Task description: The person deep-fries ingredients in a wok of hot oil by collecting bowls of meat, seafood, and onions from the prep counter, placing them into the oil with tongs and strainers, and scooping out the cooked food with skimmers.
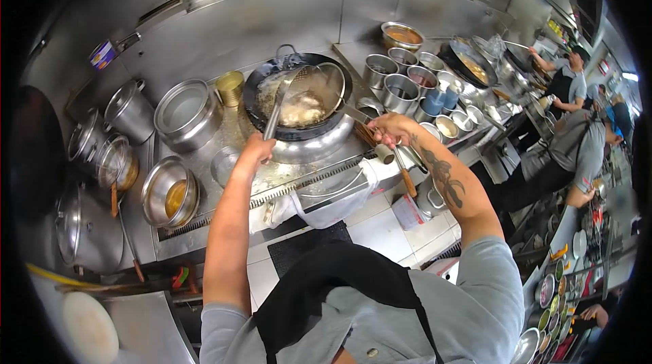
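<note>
A black wok (252, 96) sits on the steel range, with pale pieces of food (303, 110) frying in its oil. My left hand (258, 149) is closed around the metal handle of a ladle (273, 116), whose far end reaches over the wok. A round wire strainer (331, 79) hangs over the right part of the wok, partly covering the food from view. Its flat metal handle runs to my right hand (395, 129), fingers curled round the end. Just below that hand are a small metal cylinder (384, 154) and a wooden-handled tool (409, 183).
Left of the wok stand a yellow tin (230, 87), a large steel pot (183, 111) and a bowl of oil (170, 194). Several sauce containers (401, 92) and a second wok (468, 65) are at right. Co-workers (567, 147) stand farther right. A white cloth (339, 204) hangs at the front edge.
</note>
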The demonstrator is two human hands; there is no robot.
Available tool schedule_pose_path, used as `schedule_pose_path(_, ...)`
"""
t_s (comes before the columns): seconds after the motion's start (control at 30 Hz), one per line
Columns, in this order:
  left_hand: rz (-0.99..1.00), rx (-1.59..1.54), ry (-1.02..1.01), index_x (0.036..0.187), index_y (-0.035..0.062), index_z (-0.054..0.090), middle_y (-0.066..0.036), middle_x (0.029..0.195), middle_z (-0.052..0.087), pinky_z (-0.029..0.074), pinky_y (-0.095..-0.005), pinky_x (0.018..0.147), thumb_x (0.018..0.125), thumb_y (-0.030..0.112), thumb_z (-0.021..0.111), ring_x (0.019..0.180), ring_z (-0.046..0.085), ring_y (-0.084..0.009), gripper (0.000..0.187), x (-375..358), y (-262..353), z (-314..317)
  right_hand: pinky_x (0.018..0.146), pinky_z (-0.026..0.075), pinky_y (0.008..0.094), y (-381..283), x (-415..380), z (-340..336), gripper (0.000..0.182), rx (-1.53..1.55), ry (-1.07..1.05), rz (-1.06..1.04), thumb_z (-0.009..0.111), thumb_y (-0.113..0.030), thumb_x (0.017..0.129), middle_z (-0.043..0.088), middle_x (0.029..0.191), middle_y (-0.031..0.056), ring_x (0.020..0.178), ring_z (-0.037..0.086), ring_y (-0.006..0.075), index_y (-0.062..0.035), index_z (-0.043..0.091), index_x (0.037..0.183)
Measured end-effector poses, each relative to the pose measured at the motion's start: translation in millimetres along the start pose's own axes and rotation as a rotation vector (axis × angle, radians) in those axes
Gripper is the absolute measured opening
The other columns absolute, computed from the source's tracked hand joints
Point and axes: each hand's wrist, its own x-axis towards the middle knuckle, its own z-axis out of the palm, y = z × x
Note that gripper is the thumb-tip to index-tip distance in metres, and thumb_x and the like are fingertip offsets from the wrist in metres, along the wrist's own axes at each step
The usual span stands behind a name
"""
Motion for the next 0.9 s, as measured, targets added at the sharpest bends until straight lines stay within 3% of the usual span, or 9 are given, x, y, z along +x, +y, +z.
schedule_pose_path(0.1, -0.047, -0.115, -0.019, 0.081, 0.0008, 0.052, -0.005, 0.061, 0.052, 0.036, -0.0319, 0.035, 0.081, 0.008, 0.056, 0.045, 0.047, -0.0144, 0.009, -8.2, 5.6, 3.8, 0.031, 0.035, 0.0226, 7.2, 4.5, 10.5, 0.024, 0.157, -0.044, -0.026, 0.042, -0.019, 0.097, 0.053, 0.064, 0.0031, 0.041, 0.042, 0.0079, -0.0048, 0.046, 0.116)
schedule_pose_path(0.2, -0.037, -0.149, 0.000, 0.082, 0.0006, 0.051, -0.005, 0.062, 0.052, 0.036, -0.0313, 0.036, 0.082, 0.009, 0.057, 0.045, 0.048, -0.0144, 0.010, -11.1, 2.0, 6.8, 0.033, 0.037, 0.0268, 22.2, 28.3, 8.1, 0.021, 0.343, -0.176, -0.047, 0.048, -0.016, 0.095, 0.057, 0.067, 0.0065, 0.042, 0.048, 0.0139, -0.0011, 0.051, 0.109)
schedule_pose_path(0.37, 0.028, -0.148, 0.053, 0.080, 0.0004, 0.051, -0.005, 0.061, 0.051, 0.036, -0.0316, 0.036, 0.082, 0.011, 0.058, 0.044, 0.047, -0.0143, 0.012, -18.8, -1.8, 12.9, 0.034, 0.035, 0.0242, 23.0, 34.4, 19.9, 0.014, 0.458, -0.272, -0.005, 0.048, -0.012, 0.094, 0.056, 0.068, 0.0047, 0.042, 0.043, 0.0069, -0.0013, 0.051, 0.103)
schedule_pose_path(0.63, 0.098, -0.085, 0.112, 0.082, 0.0011, 0.051, -0.003, 0.063, 0.050, 0.035, -0.0280, 0.037, 0.085, 0.013, 0.058, 0.045, 0.046, -0.0113, 0.014, -25.4, -1.9, 19.4, 0.034, 0.032, 0.0190, 38.9, 40.4, 21.6, 0.022, 0.621, -0.402, -0.026, 0.039, -0.012, 0.096, 0.052, 0.072, 0.0004, 0.045, 0.039, 0.0042, -0.0005, 0.047, 0.113)
schedule_pose_path(0.83, 0.093, -0.130, 0.125, 0.082, 0.0014, 0.051, -0.003, 0.063, 0.050, 0.035, -0.0289, 0.037, 0.084, 0.013, 0.057, 0.046, 0.046, -0.0120, 0.014, -22.3, 1.8, 17.3, 0.034, 0.031, 0.0185, 51.1, 41.8, 21.9, 0.022, 0.773, -0.513, -0.031, 0.036, -0.011, 0.097, 0.050, 0.070, -0.0008, 0.044, 0.038, 0.0033, -0.0012, 0.048, 0.112)
schedule_pose_path(0.9, 0.121, -0.101, 0.158, 0.083, 0.0013, 0.050, -0.004, 0.063, 0.050, 0.035, -0.0290, 0.037, 0.084, 0.012, 0.057, 0.046, 0.046, -0.0122, 0.013, -21.6, 1.6, 19.6, 0.033, 0.031, 0.0185, 52.0, 36.3, 24.4, 0.021, 0.766, -0.451, -0.052, 0.035, -0.012, 0.098, 0.049, 0.069, -0.0011, 0.044, 0.038, 0.0035, -0.0018, 0.048, 0.111)
